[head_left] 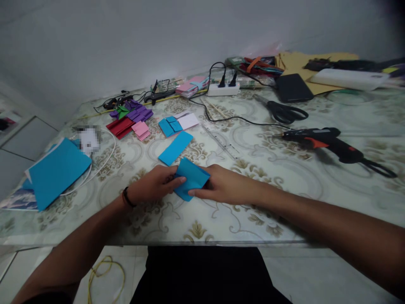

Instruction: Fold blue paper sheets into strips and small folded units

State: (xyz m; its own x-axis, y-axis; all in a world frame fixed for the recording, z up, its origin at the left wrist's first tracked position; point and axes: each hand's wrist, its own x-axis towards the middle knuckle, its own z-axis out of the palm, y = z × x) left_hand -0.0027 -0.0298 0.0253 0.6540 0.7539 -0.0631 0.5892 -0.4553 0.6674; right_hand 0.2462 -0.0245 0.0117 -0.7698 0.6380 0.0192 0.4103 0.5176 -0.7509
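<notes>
Between my two hands is a piece of blue paper [191, 177], folded over and held just above the table. My left hand [158, 181] pinches its left edge, thumb on top. On the other side my right hand [218, 183] grips the right edge, with the thumb in front and the other fingers hidden behind the paper. A flat blue paper strip [176, 147] lies just beyond my hands. Farther back sit a small folded blue paper piece [171, 126] and a white paper piece [187, 120].
Blue sheets [60, 173] lie at left beside a white cable. Folded red [120, 126], pink [141, 130] and purple papers [137, 110] sit behind. A clear ruler [223, 141], scissors [284, 110], a corded glue gun [325, 141] and a power strip [224, 88] are to the right.
</notes>
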